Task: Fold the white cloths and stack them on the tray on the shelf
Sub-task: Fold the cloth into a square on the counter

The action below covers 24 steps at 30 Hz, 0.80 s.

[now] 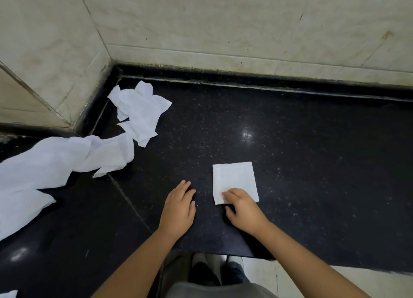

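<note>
A small white cloth folded into a square (233, 178) lies flat on the black stone counter (312, 152). My right hand (242, 208) rests its fingertips on the square's near left corner, thumb curled at the near edge. Just left of it, my left hand (178, 208) lies palm down on the bare counter, fingers apart, holding nothing. A crumpled white cloth (139, 110) sits in the far left corner. A longer rumpled white cloth (51, 163) spreads along the left side. No tray or shelf is in view.
Pale tiled walls (223, 25) close the counter at the back and left. The counter's near edge (223, 254) runs just below my forearms, with light floor and my legs beneath. A scrap of white cloth (7, 294) shows at the bottom left corner.
</note>
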### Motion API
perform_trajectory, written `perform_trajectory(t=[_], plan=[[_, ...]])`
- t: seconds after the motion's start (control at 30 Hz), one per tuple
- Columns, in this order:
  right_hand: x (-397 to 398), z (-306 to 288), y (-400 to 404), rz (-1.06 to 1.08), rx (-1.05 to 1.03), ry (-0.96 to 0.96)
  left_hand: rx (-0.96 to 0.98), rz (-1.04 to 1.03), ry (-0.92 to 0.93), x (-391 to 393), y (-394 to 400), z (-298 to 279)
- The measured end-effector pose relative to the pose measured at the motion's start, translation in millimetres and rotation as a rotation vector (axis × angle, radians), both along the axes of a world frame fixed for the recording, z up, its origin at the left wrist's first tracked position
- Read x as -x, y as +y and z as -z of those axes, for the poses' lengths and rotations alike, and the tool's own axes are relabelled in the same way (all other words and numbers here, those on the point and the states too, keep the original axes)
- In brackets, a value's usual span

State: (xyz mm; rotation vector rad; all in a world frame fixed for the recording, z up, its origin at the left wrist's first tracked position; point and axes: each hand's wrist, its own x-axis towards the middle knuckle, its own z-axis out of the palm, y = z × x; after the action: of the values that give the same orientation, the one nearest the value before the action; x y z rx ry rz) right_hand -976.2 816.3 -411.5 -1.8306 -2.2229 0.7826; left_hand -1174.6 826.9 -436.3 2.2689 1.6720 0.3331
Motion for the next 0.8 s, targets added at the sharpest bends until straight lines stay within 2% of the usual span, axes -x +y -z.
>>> perform_trajectory(t=[0.07,0.13,0.2,0.27,0.37,0.6,0.8], plan=[[-14,-4,-2,0.002,-0.096,-0.033,-0.075,0.053,-0.065,-8,0,3],[-30,-5,-5,0.029,-0.169,-0.148,-0.176,0.124,-0.138,-21,2,7],[-43,-6,-7,0.061,-0.169,-0.286,-0.245,0.233,-0.181,-37,4,7],[-52,-2,-7,0.065,-0.134,-0.324,-0.254,0.335,-0.145,-52,5,9],[-58,6,-1,0.03,-0.116,-0.268,-0.253,0.378,-0.037,-69,8,12],[-66,-19,-4,0.013,-0.137,-0.107,-0.242,0.291,0.128,-93,11,8],[-152,-65,-51,0.241,-0.138,0.089,-0.506,0.48,-0.007,-169,1,-26]])
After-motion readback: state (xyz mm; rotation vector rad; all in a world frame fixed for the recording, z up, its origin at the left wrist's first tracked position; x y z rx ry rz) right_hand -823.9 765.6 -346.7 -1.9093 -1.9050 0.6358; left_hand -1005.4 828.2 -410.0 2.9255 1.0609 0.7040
